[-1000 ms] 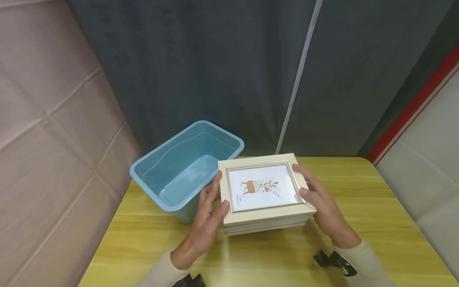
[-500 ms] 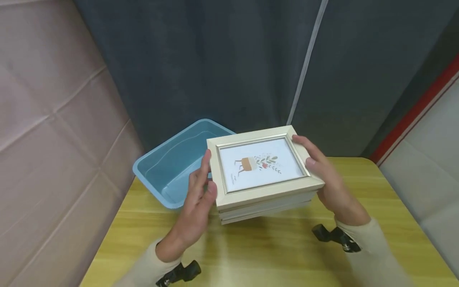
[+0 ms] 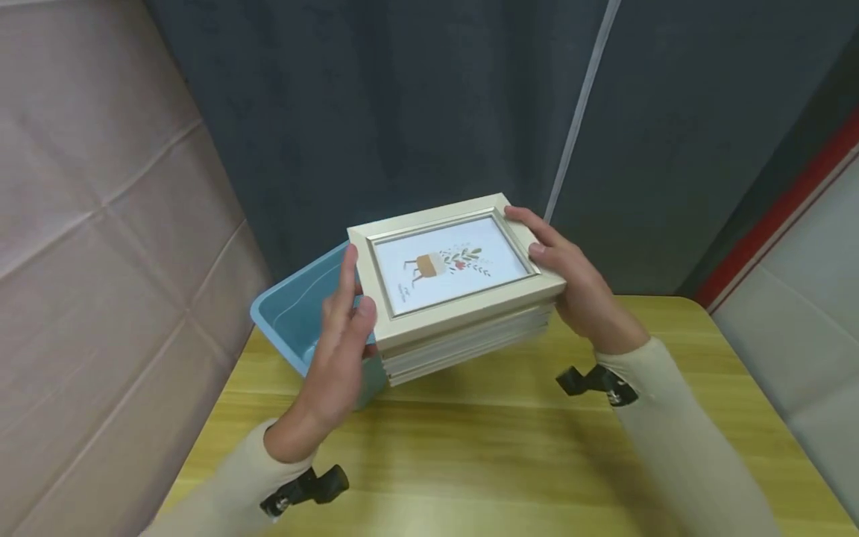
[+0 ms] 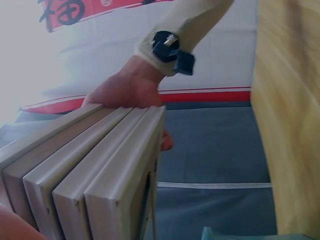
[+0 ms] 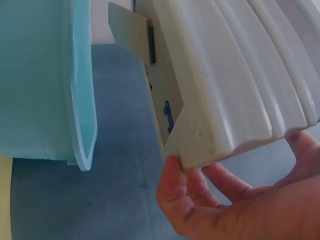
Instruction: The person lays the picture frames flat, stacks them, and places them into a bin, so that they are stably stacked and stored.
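Observation:
Both hands hold a stack of several cream picture frames in the air, tilted. Facing up, the top frame shows an animal-and-flowers print. My left hand grips the stack's left end, its thumb near the front corner. At the other end, my right hand grips with the fingers curled under the edge, as the right wrist view shows. A fold-out stand sticks out from the bottom frame's back. Behind and partly hidden by the stack is a blue plastic bin.
The bin stands at the back left of the wooden table. A dark curtain hangs behind the table. Light cloth walls flank it, the right one with a red band.
Both hands have raised the stack of picture frames and carried it leftward and away from me. It now covers much more of the bin in the head view.

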The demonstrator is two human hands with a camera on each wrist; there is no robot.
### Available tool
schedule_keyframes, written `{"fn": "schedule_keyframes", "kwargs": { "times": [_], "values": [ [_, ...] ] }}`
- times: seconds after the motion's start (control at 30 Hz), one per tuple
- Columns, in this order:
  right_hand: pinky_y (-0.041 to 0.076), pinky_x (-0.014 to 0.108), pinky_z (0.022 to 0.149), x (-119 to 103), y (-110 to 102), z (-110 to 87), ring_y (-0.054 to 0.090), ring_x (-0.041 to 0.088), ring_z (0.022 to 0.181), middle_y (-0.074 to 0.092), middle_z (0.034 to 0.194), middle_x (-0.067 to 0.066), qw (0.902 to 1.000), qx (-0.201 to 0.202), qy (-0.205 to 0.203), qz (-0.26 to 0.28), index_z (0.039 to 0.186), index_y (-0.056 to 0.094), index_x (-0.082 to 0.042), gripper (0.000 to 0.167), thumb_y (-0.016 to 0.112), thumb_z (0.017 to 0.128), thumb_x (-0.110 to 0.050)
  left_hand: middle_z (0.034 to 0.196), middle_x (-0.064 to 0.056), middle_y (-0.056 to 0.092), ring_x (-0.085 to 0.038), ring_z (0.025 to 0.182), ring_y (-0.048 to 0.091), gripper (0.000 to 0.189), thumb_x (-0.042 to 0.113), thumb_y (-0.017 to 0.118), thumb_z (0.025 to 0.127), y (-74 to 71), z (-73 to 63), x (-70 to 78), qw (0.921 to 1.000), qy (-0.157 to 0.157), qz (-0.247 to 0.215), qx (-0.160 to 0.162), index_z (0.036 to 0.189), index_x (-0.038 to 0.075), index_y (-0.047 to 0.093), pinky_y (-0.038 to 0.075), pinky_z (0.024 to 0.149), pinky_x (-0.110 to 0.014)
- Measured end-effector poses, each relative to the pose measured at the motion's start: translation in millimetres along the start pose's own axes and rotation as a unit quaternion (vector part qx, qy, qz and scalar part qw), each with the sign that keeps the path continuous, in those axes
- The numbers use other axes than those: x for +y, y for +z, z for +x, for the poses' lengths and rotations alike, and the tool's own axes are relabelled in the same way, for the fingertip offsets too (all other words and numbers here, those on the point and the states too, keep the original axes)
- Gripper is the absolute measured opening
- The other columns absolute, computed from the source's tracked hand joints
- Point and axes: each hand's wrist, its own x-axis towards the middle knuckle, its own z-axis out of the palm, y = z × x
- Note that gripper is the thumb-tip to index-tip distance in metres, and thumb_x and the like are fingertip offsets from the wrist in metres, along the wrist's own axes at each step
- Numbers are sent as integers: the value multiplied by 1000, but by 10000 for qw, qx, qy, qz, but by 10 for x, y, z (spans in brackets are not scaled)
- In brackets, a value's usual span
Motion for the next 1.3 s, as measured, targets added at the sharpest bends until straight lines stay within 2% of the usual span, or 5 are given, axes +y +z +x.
{"fn": "schedule_keyframes", "kwargs": {
  "times": [0.2, 0.5, 0.7, 0.97, 1.3],
  "values": [
    [13, 62, 124, 68, 66, 433, 18, 26, 158, 20, 176, -13, 9988, -449, -113, -157, 164, 38, -36, 60, 42, 104, -31, 172, 2, 0, -25, 152, 13, 63, 51, 29, 110, -92, 74, -33, 9975, -399, -348, 465, 164, 55, -3, 39, 110, -72],
    [36, 46, 112, 351, 189, 1197, 39, 26, 146, 32, 172, -8, 9951, -932, 48, -336, 162, 43, -36, 62, 47, 100, -32, 172, 24, -8, -5, 157, -7, 57, 55, 26, 110, -196, 290, -337, 9892, -706, -357, 1236, 158, 66, -3, 4, 125, -70],
    [35, 50, 114, 636, 378, 1673, 41, 29, 144, 33, 172, -7, 9939, -1051, 323, -44, 161, 46, -38, 66, 51, 96, -27, 173, 25, -11, -6, 161, -5, 63, 41, 31, 110, -339, 432, -520, 9790, -898, -777, 1655, 161, 62, -1, 11, 122, -76],
    [29, 53, 122, 969, 666, 1902, 37, 25, 148, 38, 169, -7, 9940, -878, 648, 86, 155, 55, -35, 68, 54, 90, -16, 165, 9, 46, -22, 134, 60, 78, 19, 31, 106, -504, 458, -702, 9707, -1285, -757, 1883, 164, 54, -6, 52, 100, -32],
    [26, 56, 122, 1197, 719, 1969, 28, 26, 152, 32, 171, -8, 9864, -1038, 1241, -283, 148, 58, -34, 65, 50, 87, -12, 166, -20, 12, -35, 151, 21, 84, 18, 46, 99, -439, 626, -808, 9378, -2594, -474, 2259, 166, 45, 3, 25, 125, -54]
  ]
}}
